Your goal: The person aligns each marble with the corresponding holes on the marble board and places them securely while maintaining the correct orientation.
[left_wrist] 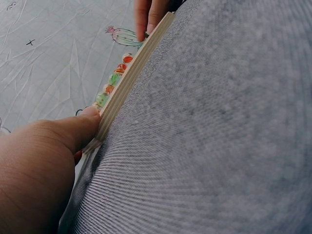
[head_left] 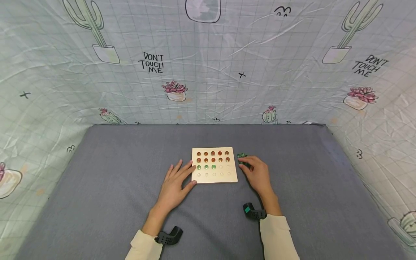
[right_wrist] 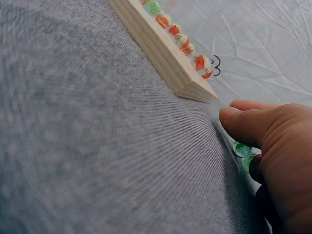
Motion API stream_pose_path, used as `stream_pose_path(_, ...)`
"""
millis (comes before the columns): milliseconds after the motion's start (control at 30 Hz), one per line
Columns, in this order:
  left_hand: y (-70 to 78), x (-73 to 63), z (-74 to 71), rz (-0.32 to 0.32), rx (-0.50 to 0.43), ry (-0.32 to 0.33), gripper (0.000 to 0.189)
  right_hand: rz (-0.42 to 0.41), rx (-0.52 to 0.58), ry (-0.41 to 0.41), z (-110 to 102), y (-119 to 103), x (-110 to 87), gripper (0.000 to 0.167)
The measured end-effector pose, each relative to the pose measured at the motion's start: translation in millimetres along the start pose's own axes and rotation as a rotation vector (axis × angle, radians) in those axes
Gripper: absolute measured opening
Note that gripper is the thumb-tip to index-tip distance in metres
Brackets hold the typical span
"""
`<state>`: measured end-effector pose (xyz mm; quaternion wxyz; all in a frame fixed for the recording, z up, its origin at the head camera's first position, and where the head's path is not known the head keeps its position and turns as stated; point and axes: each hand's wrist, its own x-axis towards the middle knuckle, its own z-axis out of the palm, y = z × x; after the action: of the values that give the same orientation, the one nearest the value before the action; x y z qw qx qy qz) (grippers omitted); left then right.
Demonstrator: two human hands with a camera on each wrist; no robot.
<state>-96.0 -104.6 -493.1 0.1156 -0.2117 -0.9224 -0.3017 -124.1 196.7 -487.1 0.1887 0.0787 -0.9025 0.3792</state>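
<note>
A pale wooden board with rows of round hollows lies on the grey cloth. Red-orange glass marbles fill its two far rows, and three green marbles sit in the third row. My left hand has its fingers spread, with fingertips and thumb at the board's left edge. Past the right edge, my right hand reaches in among loose green marbles, thumb and index finger close together. The hand partly hides these marbles; I cannot tell whether one is pinched between the fingertips.
Grey cloth covers the table around the board. Behind and at both sides hangs a pale printed curtain with cactus drawings. Each wrist wears a black camera band.
</note>
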Motion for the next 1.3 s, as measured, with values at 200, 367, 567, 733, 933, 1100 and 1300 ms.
stream_pose_path(200, 0.7, 0.6, -0.9, 0.001, -0.001, 0.001, 0.053, -0.015, 0.054, 0.032, -1.9, -1.9, 0.7, 0.022)
stream_pose_path(367, 0.0, 0.5, -1.2, 0.004, -0.004, 0.003, 0.053, -0.025, 0.067, 0.035, -2.4, -5.0, 0.9, 0.022)
stream_pose_path(567, -0.1, 0.7, -2.0, 0.002, -0.008, -0.001, 0.052, -0.034, 0.074, 0.026, -1.0, -10.8, 1.6, 0.021)
stream_pose_path(733, -0.5, 0.9, -1.9, -0.001, -0.010, 0.000, 0.053, -0.053, 0.105, 0.022, 1.4, -16.4, 2.6, 0.022)
stream_pose_path(933, -1.2, 1.6, -1.6, 0.002, -0.010, 0.002, 0.053, -0.067, 0.121, 0.018, 3.3, -23.2, 3.6, 0.023)
stream_pose_path(1100, -1.2, 1.9, -2.2, 0.007, -0.011, 0.003, 0.054, -0.058, 0.119, -0.003, 4.9, -26.8, 4.1, 0.022)
stream_pose_path(1300, -0.1, 2.1, -3.4, 0.004, -0.010, -0.003, 0.054, -0.064, 0.134, -0.029, 8.0, -30.9, 4.0, 0.023)
